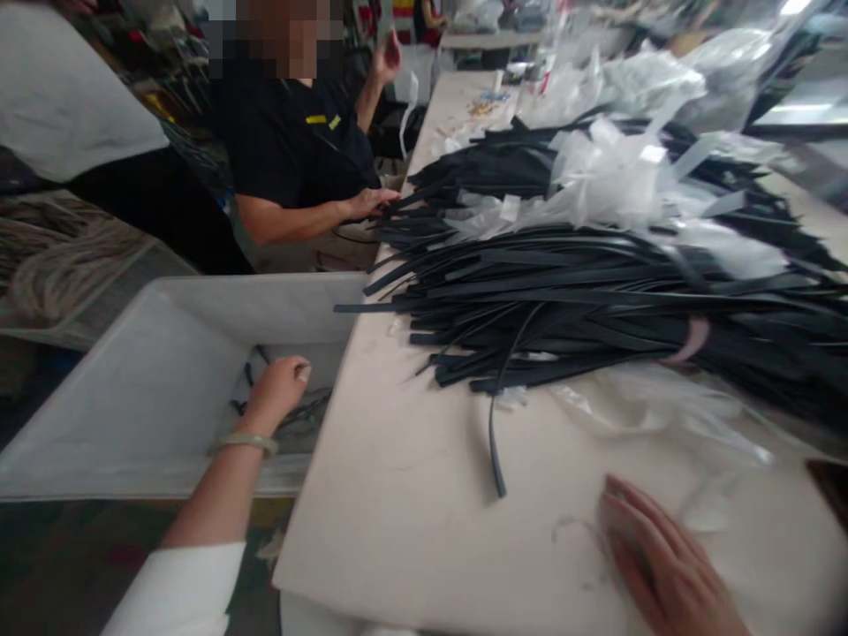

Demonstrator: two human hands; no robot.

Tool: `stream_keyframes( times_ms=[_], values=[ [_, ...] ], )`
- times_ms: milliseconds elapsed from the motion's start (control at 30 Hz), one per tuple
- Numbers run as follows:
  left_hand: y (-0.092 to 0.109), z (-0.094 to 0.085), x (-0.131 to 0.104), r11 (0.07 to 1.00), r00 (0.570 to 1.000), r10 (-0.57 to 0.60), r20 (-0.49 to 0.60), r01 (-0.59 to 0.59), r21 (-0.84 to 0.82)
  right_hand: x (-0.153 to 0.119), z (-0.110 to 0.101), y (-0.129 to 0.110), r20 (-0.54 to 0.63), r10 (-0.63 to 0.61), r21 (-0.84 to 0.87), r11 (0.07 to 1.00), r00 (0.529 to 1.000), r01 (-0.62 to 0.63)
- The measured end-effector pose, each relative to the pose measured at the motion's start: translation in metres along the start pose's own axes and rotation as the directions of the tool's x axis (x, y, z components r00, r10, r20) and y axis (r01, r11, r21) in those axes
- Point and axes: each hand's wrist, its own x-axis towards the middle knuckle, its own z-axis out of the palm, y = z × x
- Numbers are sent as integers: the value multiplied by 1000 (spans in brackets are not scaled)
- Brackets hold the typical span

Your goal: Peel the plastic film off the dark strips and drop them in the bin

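Head view: the left hand [275, 390] curls over the pale grey plastic bin [139, 389] (how tightly, around what, I cannot tell); the right hand [666, 561] extends loosely, gripping nothing visible. Flat black strips [563, 300] lie heaped on the cream tabletop [404, 512].

Wearer: one left hand [275, 389], one right hand [662, 556], one bangle [248, 441]. One pale bin [119, 397] beside one near worktop [411, 495]. One pink band [692, 340] seen; black strips [530, 296] overlap, too many to count.

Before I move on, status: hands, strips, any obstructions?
Left hand over pale bin, fingers curled, grip unclear. Right hand open at tabletop. Black strips heaped there; white plastic lying across some.
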Motion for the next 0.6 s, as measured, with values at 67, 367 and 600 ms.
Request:
stream_keyframes(
  times_ms=[67, 367, 600],
  values=[
    [28, -3, -46, 992, 984, 128, -126, -129, -7, 0, -1, 4, 55, -37, -15, 999, 998, 38],
    [173, 72, -254, 815, 879, 397, -264, -470, -338, -1, -54, 47, -42, -26, -18, 1000, 999, 25],
    [231, 83, -269, 698, 748, 658, -85, -649, -302, 2, -77, 103, 108, -59, -105, 992, 992, 70]
  ],
)
